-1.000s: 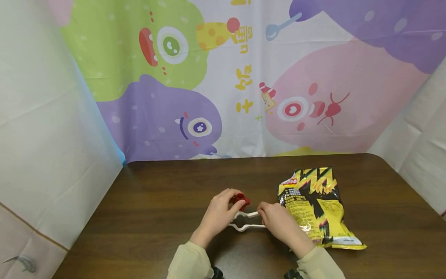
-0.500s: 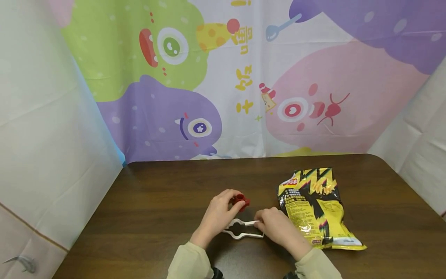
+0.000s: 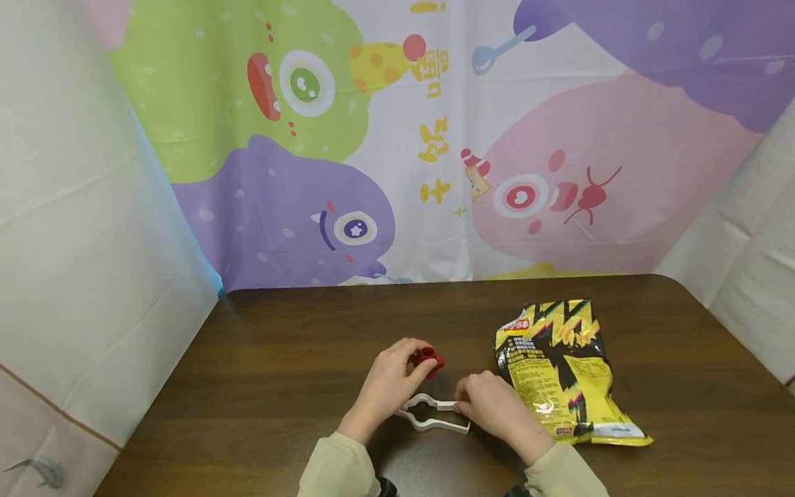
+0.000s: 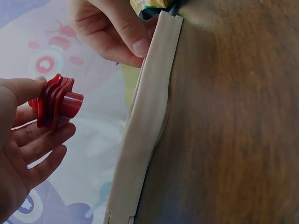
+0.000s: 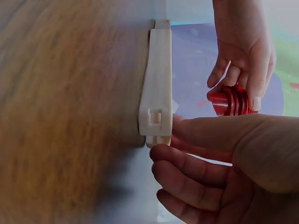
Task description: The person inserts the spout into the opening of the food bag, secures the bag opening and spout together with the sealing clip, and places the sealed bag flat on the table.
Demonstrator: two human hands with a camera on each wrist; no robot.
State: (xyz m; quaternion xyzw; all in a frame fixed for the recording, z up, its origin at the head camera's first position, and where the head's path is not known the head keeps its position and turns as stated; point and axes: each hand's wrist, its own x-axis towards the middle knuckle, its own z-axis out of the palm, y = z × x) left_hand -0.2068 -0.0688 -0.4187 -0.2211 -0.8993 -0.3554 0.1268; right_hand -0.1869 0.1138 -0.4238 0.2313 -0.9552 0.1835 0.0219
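Note:
In the head view, a white plastic clip [image 4: 149, 102] with two long arms that bulge around a gap lies low over the dark table. Its arms stand apart at the right end. My right hand [image 3: 493, 407] pinches the right end of its far arm between thumb and fingertips. My left hand [image 3: 386, 379] holds a small red plastic piece [image 3: 430, 356] behind the clip, between thumb and fingers. In the left wrist view the red piece shows ridged flanges and a short round tube. The left hand hides the clip's left end in the head view.
A yellow and black snack bag [image 3: 559, 379] lies just right of my right hand on the brown wooden table [image 3: 279, 359]. A cartoon-print curtain [image 3: 428, 262] hangs along the table's back edge, with pale cloth at both sides.
The right hand and the clip have come nearer to me and slightly left. The clip's arms have spread apart at the right end. The left hand still holds the red piece in place.

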